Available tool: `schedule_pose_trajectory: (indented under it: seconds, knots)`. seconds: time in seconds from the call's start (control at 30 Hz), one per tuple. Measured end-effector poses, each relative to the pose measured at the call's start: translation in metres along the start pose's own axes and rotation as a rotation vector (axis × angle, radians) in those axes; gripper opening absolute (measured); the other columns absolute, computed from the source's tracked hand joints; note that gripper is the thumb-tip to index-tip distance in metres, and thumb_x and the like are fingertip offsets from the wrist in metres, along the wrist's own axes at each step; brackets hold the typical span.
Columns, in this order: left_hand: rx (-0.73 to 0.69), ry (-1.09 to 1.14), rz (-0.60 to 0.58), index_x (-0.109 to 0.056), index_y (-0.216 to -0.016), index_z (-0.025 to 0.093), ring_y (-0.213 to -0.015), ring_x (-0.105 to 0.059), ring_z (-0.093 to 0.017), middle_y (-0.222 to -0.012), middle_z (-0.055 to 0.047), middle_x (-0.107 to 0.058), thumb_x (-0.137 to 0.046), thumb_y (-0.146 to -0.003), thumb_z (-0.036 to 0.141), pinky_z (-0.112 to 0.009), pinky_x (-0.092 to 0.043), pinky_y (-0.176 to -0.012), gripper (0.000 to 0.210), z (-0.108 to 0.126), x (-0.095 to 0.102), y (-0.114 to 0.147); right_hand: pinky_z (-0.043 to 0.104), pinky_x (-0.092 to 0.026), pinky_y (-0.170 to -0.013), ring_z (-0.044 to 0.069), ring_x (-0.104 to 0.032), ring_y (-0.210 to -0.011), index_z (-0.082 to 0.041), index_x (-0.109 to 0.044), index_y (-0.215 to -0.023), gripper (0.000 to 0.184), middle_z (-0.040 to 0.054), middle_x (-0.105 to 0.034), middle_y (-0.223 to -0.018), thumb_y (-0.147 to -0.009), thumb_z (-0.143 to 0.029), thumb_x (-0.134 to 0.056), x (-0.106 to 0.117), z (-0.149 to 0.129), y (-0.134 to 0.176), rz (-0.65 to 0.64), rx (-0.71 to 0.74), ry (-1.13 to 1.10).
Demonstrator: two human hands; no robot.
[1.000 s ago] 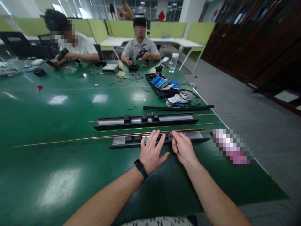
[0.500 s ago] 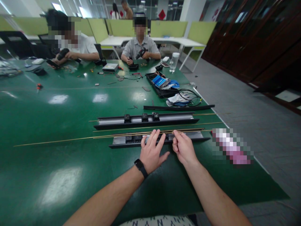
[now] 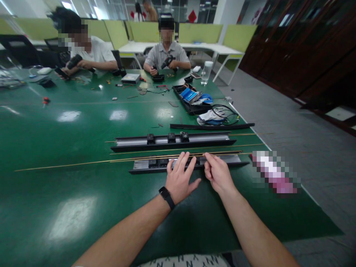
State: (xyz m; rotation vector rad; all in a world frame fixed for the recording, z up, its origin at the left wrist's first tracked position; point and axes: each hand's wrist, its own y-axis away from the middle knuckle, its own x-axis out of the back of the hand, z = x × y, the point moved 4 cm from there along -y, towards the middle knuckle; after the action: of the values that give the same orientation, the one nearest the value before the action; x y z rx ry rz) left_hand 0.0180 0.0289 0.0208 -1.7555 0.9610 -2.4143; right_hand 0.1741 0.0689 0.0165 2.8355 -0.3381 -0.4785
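Observation:
My left hand (image 3: 182,180) is spread, palm down, over the nearer black-edged metal channel (image 3: 232,160), its fingertips at several thin brass-coloured rods (image 3: 69,165). Beside it, my right hand (image 3: 219,174) is closed, thumb and index finger pinching at a rod above the channel. Exactly how many rods sit in that pinch is hidden. The longest rod reaches far out to the left. Small black blocks (image 3: 152,162) sit inside the nearer channel, partly covered by my left fingers. Behind lies a second channel (image 3: 133,142) with black blocks in it, and another rod (image 3: 250,145) lies between the channels.
A black strip (image 3: 211,127) lies behind the channels. Farther back are gloves (image 3: 210,118), cables and a black tray (image 3: 191,109) of items. A blurred pink-and-white object (image 3: 274,172) lies right, near the table edge. Two people with power drills (image 3: 167,62) sit across the green table (image 3: 83,126).
Both my hands keep their places and grips. The person at the far left has shifted their head slightly to the left.

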Motion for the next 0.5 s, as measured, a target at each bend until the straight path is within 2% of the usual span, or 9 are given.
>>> schedule_pose_trajectory:
  seconds: [0.5]
  knots:
    - [0.005, 0.002, -0.003, -0.041, -0.151, 0.026, -0.149, -0.031, -0.029, -0.161, -0.01, -0.034, -0.056, -0.089, 0.057, -0.05, -0.024, -0.116, 0.071, 0.0009, 0.001, -0.0011, 0.015, -0.019, -0.026, 0.004, -0.034, -0.027, -0.018, -0.059, -0.086, 0.036, -0.0079, -0.05, -0.047, -0.075, -0.046, -0.079, -0.0024, -0.0036, 0.0021, 0.027, 0.015, -0.012]
